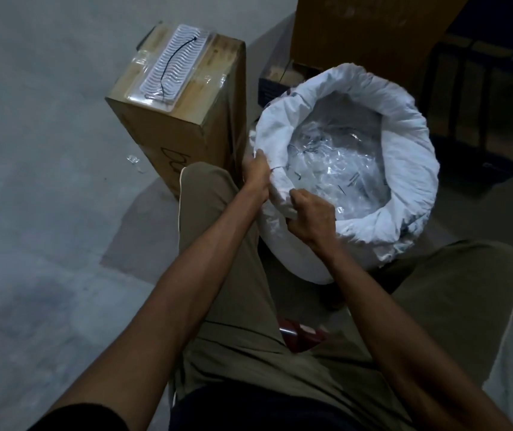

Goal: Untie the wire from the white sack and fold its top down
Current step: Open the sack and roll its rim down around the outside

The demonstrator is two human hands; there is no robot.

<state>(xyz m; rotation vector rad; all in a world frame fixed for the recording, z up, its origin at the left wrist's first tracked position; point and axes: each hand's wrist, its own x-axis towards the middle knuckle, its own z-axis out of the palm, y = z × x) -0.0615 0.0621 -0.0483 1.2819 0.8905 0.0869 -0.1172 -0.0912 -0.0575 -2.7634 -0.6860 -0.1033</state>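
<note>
One white sack (404,144) stands open between the person's knees, a little toward 1 o'clock from frame centre, its top already rolled outward into a thick cuff. Inside lies a heap of clear plastic pieces (336,163) with thin dark bits among them. Two hands work the near rim at about 9 o'clock of the sack's mouth: the left hand (258,172) is pressed together on the outer fold, and the right hand (309,213) pinches the same cuff just beside it, fingers curled over the edge. No tie wire can be made out on the sack.

One tall cardboard box (193,132) stands at 11 o'clock, almost touching the sack's side; on its lid rests one ribbed white tray (172,62) under clear film, with a single black wire curving along it. A second, larger brown box (373,32) sits at 12 o'clock, dark crates (482,98) at 2 o'clock.

The grey concrete floor (46,150) lies open from 7 to 10 o'clock. The room is dim.
</note>
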